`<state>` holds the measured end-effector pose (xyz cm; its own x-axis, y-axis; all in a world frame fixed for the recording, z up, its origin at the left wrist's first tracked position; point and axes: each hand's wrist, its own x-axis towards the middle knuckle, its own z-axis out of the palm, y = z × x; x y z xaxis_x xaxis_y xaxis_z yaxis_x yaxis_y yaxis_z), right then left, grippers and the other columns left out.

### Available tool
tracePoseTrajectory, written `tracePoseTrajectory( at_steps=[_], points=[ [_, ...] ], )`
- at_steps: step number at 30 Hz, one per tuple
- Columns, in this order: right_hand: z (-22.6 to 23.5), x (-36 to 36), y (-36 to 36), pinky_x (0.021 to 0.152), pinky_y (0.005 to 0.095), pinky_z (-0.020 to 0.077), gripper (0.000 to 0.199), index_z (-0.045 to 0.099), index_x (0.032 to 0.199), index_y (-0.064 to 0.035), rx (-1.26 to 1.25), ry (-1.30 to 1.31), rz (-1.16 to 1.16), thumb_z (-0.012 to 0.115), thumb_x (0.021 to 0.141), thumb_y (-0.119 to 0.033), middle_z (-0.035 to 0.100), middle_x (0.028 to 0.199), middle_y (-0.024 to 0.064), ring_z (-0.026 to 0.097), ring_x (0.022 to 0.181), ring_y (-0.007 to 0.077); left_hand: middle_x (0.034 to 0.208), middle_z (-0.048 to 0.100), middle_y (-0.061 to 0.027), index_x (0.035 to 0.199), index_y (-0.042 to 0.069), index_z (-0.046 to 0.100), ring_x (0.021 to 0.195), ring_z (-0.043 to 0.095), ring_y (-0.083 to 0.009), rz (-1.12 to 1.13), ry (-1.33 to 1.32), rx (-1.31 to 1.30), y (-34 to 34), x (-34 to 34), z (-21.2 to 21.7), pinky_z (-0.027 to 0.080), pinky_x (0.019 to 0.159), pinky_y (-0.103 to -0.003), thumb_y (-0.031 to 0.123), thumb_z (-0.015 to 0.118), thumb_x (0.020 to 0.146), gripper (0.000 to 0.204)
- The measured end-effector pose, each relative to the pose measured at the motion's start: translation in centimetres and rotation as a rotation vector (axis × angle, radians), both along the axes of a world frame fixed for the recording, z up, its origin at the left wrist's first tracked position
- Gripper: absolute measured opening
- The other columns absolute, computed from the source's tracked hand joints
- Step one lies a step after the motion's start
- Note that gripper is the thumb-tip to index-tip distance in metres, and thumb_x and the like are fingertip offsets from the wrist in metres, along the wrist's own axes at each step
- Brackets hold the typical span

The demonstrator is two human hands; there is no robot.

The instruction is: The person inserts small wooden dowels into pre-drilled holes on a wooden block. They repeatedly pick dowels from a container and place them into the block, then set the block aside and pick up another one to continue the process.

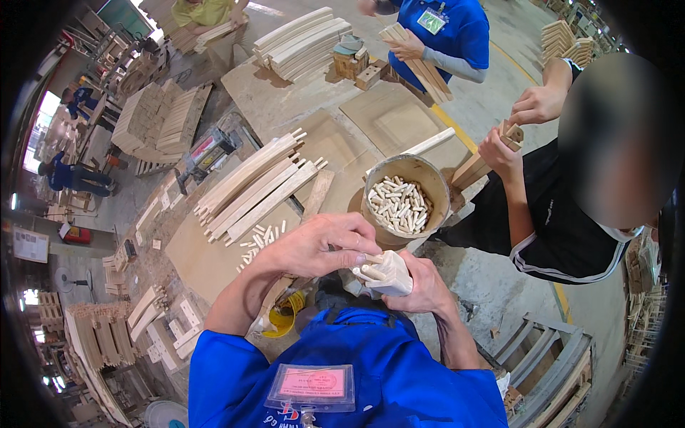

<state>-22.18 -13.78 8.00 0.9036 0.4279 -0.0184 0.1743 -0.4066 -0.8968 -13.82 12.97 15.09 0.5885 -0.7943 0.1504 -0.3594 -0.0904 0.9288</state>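
My right hand (421, 282) grips a pale wooden piece (389, 274) close to my chest. My left hand (325, 242) pinches a small wooden dowel (369, 271) at the end of that piece. Just beyond my hands stands a round bucket (428, 171) filled with several short dowels. Loose dowels (258, 241) lie on the worktable (214, 260) to the left of my hands, beside a stack of long curved wooden slats (253, 187) with dowels sticking out of their ends.
A person in black (564, 207) stands at the right, holding a wooden part. Another person in blue (435, 36) holds slats at the far side. A power tool (207, 153), stacked slats (303, 43) and wood piles surround the table. A wooden pallet (549, 371) lies lower right.
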Motion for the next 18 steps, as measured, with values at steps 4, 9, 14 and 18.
tracePoseTrajectory(
  at_steps=[4,9,14,18],
  points=[
    [0.5,-0.4,0.3,0.077,0.0423,0.0572,0.059,0.063,0.112,-0.0026,0.034,-0.042,-0.005,0.086,0.060,-0.020,0.072,0.091,0.0165,0.073,0.084,0.0361,0.106,0.072,-0.0136,0.113,0.002,0.074,0.095,0.071,-0.0310,0.042,-0.029,-0.003,-0.3,-0.8,0.5,0.057,0.082,-0.040,0.006,0.069,0.094,0.020],
    [0.4,-0.9,0.7,0.075,0.0449,0.0566,0.055,0.062,0.109,-0.0046,0.027,-0.030,-0.018,0.085,0.062,-0.022,0.072,0.088,0.0180,0.072,0.083,0.0391,0.107,0.072,-0.0167,0.110,0.001,0.071,0.094,0.071,-0.0360,0.199,-0.169,0.051,-1.3,-3.3,0.6,0.057,0.082,-0.040,0.005,0.066,0.095,0.016],
    [0.5,-0.9,1.3,0.075,0.0398,0.0560,0.055,0.063,0.106,-0.0021,0.050,0.005,-0.013,0.087,0.059,-0.019,0.071,0.088,0.0150,0.072,0.080,0.0345,0.106,0.072,-0.0174,0.113,0.001,0.070,0.097,0.071,-0.0365,0.264,-0.175,-0.053,-0.6,-4.2,-1.0,0.057,0.082,-0.040,0.006,0.065,0.096,0.018],
    [-0.7,-0.9,0.9,0.078,0.0390,0.0562,0.059,0.063,0.109,-0.0019,-0.007,0.017,0.022,0.087,0.059,-0.021,0.072,0.091,0.0151,0.073,0.083,0.0332,0.113,0.072,-0.0175,0.123,0.001,0.068,0.096,0.071,-0.0342,0.225,-0.135,-0.095,-0.1,-4.0,-3.1,0.057,0.085,-0.039,0.011,0.067,0.097,0.028]
  ],
)
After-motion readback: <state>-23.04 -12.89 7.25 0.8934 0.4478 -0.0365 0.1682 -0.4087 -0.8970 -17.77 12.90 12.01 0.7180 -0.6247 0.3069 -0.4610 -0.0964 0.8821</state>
